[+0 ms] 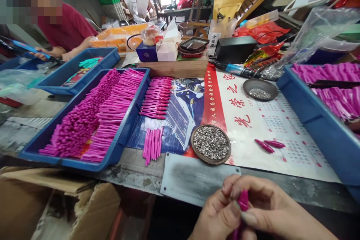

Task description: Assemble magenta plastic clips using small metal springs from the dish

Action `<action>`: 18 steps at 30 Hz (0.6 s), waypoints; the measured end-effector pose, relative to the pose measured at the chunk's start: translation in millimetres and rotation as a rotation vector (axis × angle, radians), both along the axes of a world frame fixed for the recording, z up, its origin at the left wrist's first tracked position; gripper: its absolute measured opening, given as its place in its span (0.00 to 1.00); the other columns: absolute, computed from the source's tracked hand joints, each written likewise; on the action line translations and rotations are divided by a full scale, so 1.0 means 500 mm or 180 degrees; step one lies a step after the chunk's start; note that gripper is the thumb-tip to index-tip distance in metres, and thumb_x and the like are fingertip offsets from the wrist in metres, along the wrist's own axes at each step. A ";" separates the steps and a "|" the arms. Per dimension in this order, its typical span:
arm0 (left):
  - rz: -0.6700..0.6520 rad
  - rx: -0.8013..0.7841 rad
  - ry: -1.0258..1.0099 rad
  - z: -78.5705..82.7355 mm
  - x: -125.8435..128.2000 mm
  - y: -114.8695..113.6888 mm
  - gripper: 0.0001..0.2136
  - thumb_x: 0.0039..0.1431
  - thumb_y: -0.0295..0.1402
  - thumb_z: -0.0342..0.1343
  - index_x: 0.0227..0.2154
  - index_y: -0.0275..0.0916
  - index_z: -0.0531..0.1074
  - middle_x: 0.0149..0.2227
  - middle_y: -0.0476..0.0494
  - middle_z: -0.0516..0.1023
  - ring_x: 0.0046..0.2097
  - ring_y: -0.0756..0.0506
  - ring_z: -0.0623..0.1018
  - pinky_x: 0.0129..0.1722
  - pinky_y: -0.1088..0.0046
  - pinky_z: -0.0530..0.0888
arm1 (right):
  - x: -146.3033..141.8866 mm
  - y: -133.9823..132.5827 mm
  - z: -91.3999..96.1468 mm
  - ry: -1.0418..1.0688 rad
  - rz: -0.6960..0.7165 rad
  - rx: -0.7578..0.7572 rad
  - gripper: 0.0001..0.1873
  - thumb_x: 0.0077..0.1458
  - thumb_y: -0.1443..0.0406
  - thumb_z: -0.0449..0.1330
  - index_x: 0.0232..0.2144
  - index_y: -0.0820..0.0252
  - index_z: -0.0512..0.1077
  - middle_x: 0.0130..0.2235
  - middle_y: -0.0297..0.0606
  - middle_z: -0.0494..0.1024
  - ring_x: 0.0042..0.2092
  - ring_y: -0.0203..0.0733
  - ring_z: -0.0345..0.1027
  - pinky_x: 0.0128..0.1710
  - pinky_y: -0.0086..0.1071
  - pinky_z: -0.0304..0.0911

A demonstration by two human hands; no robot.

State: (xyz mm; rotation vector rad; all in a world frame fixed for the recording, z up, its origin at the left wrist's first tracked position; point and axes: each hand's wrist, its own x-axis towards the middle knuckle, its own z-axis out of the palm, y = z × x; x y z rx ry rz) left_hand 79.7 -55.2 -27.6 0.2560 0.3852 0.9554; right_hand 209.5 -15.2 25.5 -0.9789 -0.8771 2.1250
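Close to the table's front edge, my left hand (218, 213) and my right hand (270, 204) come together around one magenta plastic piece (243, 199). Fingers and thumbs of both press on it, and its lower part is mostly covered. Just beyond my hands lies a grey metal plate (194, 178) with a dark smudged middle. Behind the plate, a round bowl (194, 146) is full of small shiny metal parts (211, 142). Two darker magenta pieces (270, 145) rest on the calendar sheet (239, 150) to the right.
Blue trays (109, 163) of magenta pieces stand left and right (312, 116). A row of assembled pieces (156, 97) and a small bunch (152, 144) lie between. Further back are a dark dish (260, 88) and a blue electric screwdriver (237, 69). Another person (69, 26) sits far left.
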 end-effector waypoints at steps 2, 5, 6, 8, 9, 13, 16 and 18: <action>-0.0032 -0.0070 0.0087 -0.002 -0.002 0.000 0.15 0.60 0.45 0.58 0.37 0.38 0.69 0.14 0.55 0.67 0.12 0.55 0.60 0.12 0.83 0.60 | 0.005 0.005 -0.005 -0.0233 0.0144 0.0319 0.09 0.51 0.61 0.69 0.34 0.56 0.77 0.38 0.38 0.77 0.39 0.43 0.73 0.38 0.33 0.71; -0.0089 -0.0269 0.0049 0.004 -0.008 0.005 0.17 0.59 0.47 0.57 0.41 0.38 0.69 0.15 0.55 0.68 0.11 0.55 0.58 0.11 0.82 0.57 | 0.003 0.010 -0.007 -0.0569 0.0193 0.0631 0.09 0.55 0.59 0.66 0.34 0.58 0.75 0.34 0.37 0.77 0.37 0.42 0.73 0.38 0.31 0.70; -0.0084 -0.0331 0.0038 0.007 -0.009 0.007 0.18 0.59 0.48 0.57 0.43 0.38 0.69 0.15 0.55 0.68 0.10 0.56 0.57 0.11 0.82 0.55 | -0.001 0.011 -0.006 -0.0689 0.0167 0.0719 0.10 0.56 0.58 0.65 0.34 0.58 0.74 0.33 0.37 0.77 0.36 0.42 0.73 0.36 0.31 0.70; -0.0080 -0.0351 0.0030 0.011 -0.011 0.011 0.20 0.58 0.49 0.58 0.42 0.37 0.69 0.15 0.55 0.67 0.10 0.56 0.55 0.10 0.82 0.52 | -0.008 0.011 -0.004 -0.0967 0.0151 0.0958 0.11 0.59 0.56 0.62 0.32 0.59 0.73 0.31 0.37 0.77 0.34 0.42 0.73 0.34 0.30 0.70; -0.0083 -0.0324 0.0022 0.010 -0.010 0.012 0.20 0.57 0.50 0.58 0.39 0.37 0.69 0.14 0.55 0.66 0.10 0.56 0.55 0.10 0.81 0.51 | -0.011 0.011 -0.003 -0.1126 0.0165 0.1120 0.11 0.60 0.56 0.60 0.33 0.58 0.73 0.31 0.37 0.77 0.34 0.42 0.73 0.34 0.31 0.71; 0.0220 -0.0404 0.0196 -0.010 -0.010 0.009 0.19 0.56 0.51 0.58 0.27 0.36 0.69 0.12 0.54 0.64 0.10 0.56 0.57 0.11 0.81 0.50 | -0.006 0.020 -0.006 -0.1963 0.0230 0.2193 0.11 0.62 0.60 0.58 0.45 0.55 0.73 0.41 0.41 0.80 0.42 0.46 0.76 0.41 0.32 0.74; 0.0279 -0.0422 0.0489 -0.021 -0.027 0.011 0.20 0.54 0.51 0.60 0.24 0.36 0.70 0.14 0.50 0.67 0.14 0.55 0.63 0.14 0.80 0.52 | 0.009 0.031 -0.018 -0.2270 0.0097 0.3110 0.16 0.59 0.60 0.62 0.50 0.51 0.74 0.48 0.42 0.79 0.47 0.48 0.76 0.44 0.31 0.74; 0.0080 -0.0233 0.0583 -0.016 -0.049 0.016 0.19 0.53 0.49 0.62 0.26 0.36 0.71 0.18 0.48 0.71 0.18 0.55 0.66 0.18 0.80 0.57 | 0.013 0.034 -0.028 -0.2208 -0.0093 0.3473 0.14 0.58 0.57 0.63 0.46 0.49 0.78 0.47 0.40 0.80 0.45 0.49 0.77 0.42 0.30 0.75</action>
